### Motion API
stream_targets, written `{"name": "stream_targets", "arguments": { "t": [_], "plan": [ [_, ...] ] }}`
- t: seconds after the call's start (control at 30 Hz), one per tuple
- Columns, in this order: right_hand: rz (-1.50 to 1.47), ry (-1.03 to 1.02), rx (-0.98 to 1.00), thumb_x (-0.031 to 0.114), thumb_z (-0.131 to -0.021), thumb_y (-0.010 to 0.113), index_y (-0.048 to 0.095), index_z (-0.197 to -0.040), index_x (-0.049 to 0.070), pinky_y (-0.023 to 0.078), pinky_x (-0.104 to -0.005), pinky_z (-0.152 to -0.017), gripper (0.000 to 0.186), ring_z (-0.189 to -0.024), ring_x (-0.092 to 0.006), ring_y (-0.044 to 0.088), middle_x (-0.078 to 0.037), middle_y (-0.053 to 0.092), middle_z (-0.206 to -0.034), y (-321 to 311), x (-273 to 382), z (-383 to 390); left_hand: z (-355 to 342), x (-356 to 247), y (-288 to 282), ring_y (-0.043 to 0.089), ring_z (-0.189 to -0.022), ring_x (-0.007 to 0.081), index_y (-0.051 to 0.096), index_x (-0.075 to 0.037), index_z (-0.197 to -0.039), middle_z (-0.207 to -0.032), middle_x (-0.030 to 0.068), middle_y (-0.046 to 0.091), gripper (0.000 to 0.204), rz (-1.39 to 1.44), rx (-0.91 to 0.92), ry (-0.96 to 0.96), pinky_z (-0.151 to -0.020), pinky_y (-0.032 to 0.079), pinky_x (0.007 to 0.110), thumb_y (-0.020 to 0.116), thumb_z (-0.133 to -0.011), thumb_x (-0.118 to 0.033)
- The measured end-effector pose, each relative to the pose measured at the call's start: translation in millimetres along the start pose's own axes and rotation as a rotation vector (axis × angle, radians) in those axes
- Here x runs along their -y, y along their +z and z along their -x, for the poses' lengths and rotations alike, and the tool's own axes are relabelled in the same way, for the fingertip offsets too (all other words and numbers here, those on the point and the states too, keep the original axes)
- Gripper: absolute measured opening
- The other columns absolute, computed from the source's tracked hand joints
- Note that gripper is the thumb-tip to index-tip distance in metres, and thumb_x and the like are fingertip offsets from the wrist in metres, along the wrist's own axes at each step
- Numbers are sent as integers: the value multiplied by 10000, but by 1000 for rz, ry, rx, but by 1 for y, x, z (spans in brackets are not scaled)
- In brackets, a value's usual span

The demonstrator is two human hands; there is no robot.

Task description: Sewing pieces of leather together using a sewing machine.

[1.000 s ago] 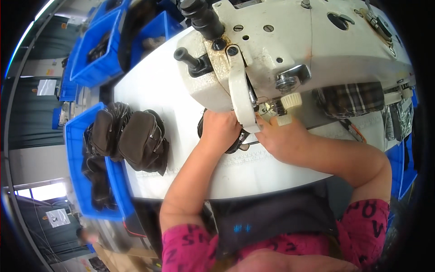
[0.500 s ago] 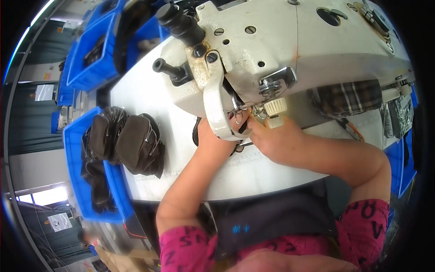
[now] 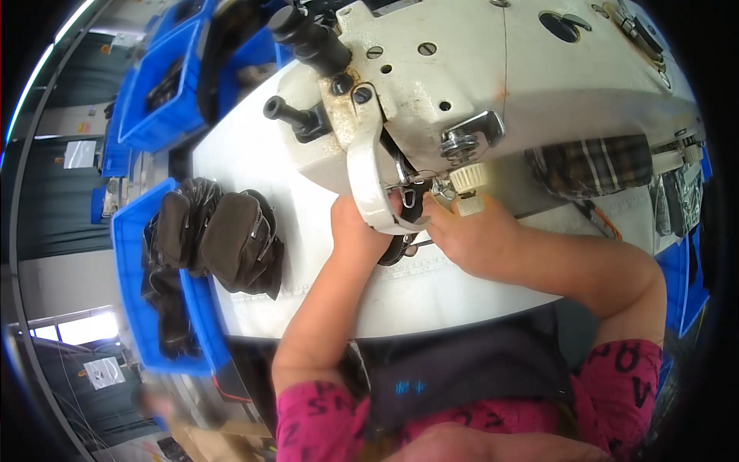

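Observation:
The white sewing machine fills the upper right of the head view, its needle area half hidden by a curved white arm. Beneath it lies a dark zippered pouch, partly covered by my hands. My left hand grips its left side, fingertips tucked behind the curved arm. Close to the needle, my right hand has bent fingers pressed on the pouch just below a cream ridged knob. Both wrists are over the white tabletop.
Brown zippered pouches are piled at the left by a blue bin. More blue bins stand upper left. A plaid cloth roll, orange-handled tool and another blue bin are rightward. A blurred person is at lower left.
The machine head appears farther left in the picture than a second ago. My left hand has shifted a little leftward, and more dark material shows between my fingertips at the needle.

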State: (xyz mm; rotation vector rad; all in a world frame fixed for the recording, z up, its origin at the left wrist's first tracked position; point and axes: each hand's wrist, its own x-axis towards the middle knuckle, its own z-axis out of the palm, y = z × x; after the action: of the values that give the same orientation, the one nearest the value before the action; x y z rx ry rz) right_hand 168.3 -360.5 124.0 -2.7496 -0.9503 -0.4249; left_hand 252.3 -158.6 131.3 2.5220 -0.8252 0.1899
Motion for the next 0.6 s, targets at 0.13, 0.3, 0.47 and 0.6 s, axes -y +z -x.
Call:
{"name": "stream_targets", "arguments": {
  "t": [0.13, 0.3, 0.47, 0.6],
  "plan": [
    [-6, 16, 35, 118, -795, 704, 648, -1102, -46, 511, -399, -597, 353, -690, -252, 681, -100, 652, -800, -1, 0, 0, -2, 9, 0, 680, -727, 380, 754, -84, -966, -835, 148, 712, 133, -78, -22, 8, -637, 545, 448, 787, -858, -154],
    [16, -27, -22, 119, -791, 714, 664, -1090, -40, 501, -395, -592, 343, -692, -251, 676, -89, 651, -791, 13, -1, 2, -20, 21, -8, 706, -840, 349, 767, -104, -1041, -929, 134, 740, 183, -125, 47, 200, -728, 565, 452, 775, -885, -200],
    [9, -41, -43, 104, -801, 711, 676, -1042, -19, 505, -405, -595, 272, -715, -260, 676, -88, 656, -779, 18, -3, 2, -36, 21, -19, 703, -977, 326, 730, -47, -1097, -1037, 115, 736, 287, 222, 164, 91, -853, 560, 423, 798, -821, -86],
    [-180, 35, -26, 78, -824, 682, 666, -996, 6, 530, -423, -622, 188, -740, -278, 688, -110, 671, -827, 19, -2, -1, -55, 20, -16, 700, -965, 319, 732, -56, -1089, -1037, 110, 739, 243, 22, 63, 327, -820, 554, 403, 768, -851, -86]
  ]
}}
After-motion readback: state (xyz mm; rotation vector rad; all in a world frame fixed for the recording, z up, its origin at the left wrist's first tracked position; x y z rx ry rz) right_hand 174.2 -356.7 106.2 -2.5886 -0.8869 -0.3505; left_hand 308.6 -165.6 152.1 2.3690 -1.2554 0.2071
